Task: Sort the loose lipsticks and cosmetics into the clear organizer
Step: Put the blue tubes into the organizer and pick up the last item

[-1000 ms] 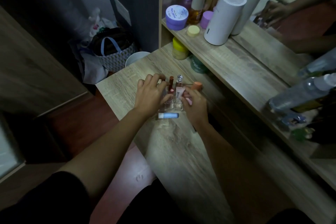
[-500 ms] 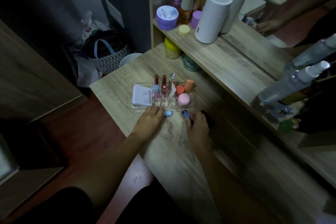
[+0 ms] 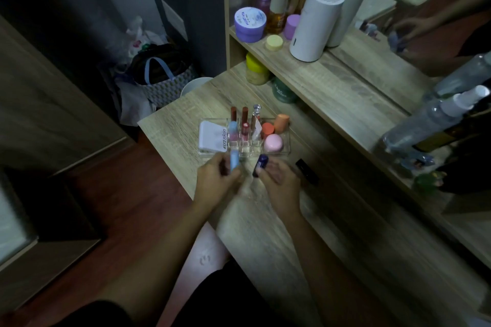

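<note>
- My left hand (image 3: 216, 183) fingers pinch a light-blue tube (image 3: 234, 163) upright, ready for slotting.
- My right hand (image 3: 279, 183) fingers clamp a dark-blue tube (image 3: 260, 168); clear organizer (image 3: 287, 150) just beyond both.

A dim home bedroom: a wooden vanity (image 3: 265, 210) with mirror (image 3: 425, 34), skincare jars (image 3: 249, 24) on its shelf, tote bag (image 3: 162, 79) on the floor.

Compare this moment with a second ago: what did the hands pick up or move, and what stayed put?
Both hands drew back from the organizer toward the table's near edge. The left hand lifted the light blue tube off the table; the right hand took up a dark blue tube. The items in the organizer, the black tube and the shelf bottles stayed.
</note>
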The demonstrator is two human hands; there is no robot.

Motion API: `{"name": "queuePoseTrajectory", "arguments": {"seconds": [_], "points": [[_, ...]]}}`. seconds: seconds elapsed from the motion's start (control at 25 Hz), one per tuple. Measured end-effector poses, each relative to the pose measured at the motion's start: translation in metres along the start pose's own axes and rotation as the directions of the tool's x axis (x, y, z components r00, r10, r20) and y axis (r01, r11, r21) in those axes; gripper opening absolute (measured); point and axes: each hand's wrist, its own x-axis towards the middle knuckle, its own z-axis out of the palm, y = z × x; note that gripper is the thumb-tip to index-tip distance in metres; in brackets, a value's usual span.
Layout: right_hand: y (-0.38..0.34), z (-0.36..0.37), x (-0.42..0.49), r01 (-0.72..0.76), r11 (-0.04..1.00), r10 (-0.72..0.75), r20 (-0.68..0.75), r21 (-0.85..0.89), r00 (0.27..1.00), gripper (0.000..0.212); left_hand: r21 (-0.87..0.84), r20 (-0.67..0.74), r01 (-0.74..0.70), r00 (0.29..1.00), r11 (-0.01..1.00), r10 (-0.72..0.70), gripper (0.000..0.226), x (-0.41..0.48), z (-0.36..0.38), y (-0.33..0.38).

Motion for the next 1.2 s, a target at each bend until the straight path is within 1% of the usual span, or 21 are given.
{"name": "queuePoseTrajectory", "arguments": {"seconds": [0.04,0.08,0.16,0.4,0.56,0.68,0.8,0.88,0.96,1.04,1.08,1.12,1.16,1.2], "points": [[-0.006,0.005,0.007,0.020,0.999,-0.019,-0.025,0.042,1.000,0.022,-0.033,-0.067,-0.021,0.998,0.999,0.019,0.015,0.006,-0.006,0.006],[-0.013,0.009,0.014,0.046,0.998,-0.044,-0.050,0.043,0.998,0.024,-0.053,-0.106,-0.048,0.993,0.997,0.043,0.015,0.013,-0.010,0.012],[-0.021,0.020,0.025,0.103,0.994,-0.101,-0.086,0.022,0.991,0.026,-0.065,-0.130,-0.083,0.989,0.994,0.074,0.015,0.022,-0.014,0.020],[-0.015,0.040,0.034,0.160,0.987,-0.160,-0.059,-0.011,0.985,0.028,-0.038,-0.098,-0.046,0.994,0.998,0.042,0.018,0.032,-0.004,0.013],[-0.008,0.046,0.036,0.180,0.979,-0.186,-0.049,-0.097,0.981,0.031,0.064,-0.061,-0.046,0.997,0.997,0.050,0.020,0.036,0.003,0.005],[-0.008,0.046,0.037,0.174,0.978,-0.180,-0.045,-0.114,0.983,0.030,0.131,-0.031,-0.054,0.998,0.990,0.058,0.022,0.038,0.008,0.004],[-0.011,0.041,0.037,0.176,0.963,-0.182,-0.011,-0.203,0.983,0.030,0.113,-0.046,-0.026,0.998,0.993,0.032,0.024,0.037,0.010,0.002],[-0.007,0.033,0.036,0.178,0.956,-0.184,-0.003,-0.234,0.983,0.031,0.054,-0.099,-0.005,0.995,0.999,0.010,0.025,0.029,0.011,-0.001],[0.002,0.019,0.032,0.143,0.944,-0.164,-0.049,-0.296,0.985,0.030,-0.008,-0.165,-0.006,0.986,1.000,0.004,0.022,0.013,0.015,-0.003],[0.016,0.002,0.028,0.062,0.900,-0.148,-0.169,-0.432,0.974,0.030,-0.013,-0.156,-0.041,0.987,0.999,0.039,0.014,-0.003,0.023,-0.006],[0.024,-0.006,0.027,-0.022,0.868,-0.115,-0.245,-0.496,0.963,0.033,0.011,-0.112,-0.067,0.991,0.998,0.068,0.012,-0.011,0.027,-0.007],[0.031,-0.016,0.026,-0.128,0.841,-0.051,-0.313,-0.525,0.948,0.037,0.044,-0.047,-0.114,0.992,0.993,0.116,0.013,-0.018,0.031,-0.007],[0.038,-0.024,0.026,-0.220,0.818,0.028,-0.346,-0.531,0.938,0.042,0.084,0.029,-0.189,0.982,0.978,0.187,0.015,-0.023,0.034,-0.007],[0.044,-0.031,0.026,-0.277,0.796,0.097,-0.337,-0.539,0.936,0.045,0.124,0.109,-0.284,0.956,0.951,0.272,0.020,-0.027,0.038,-0.007]]}}
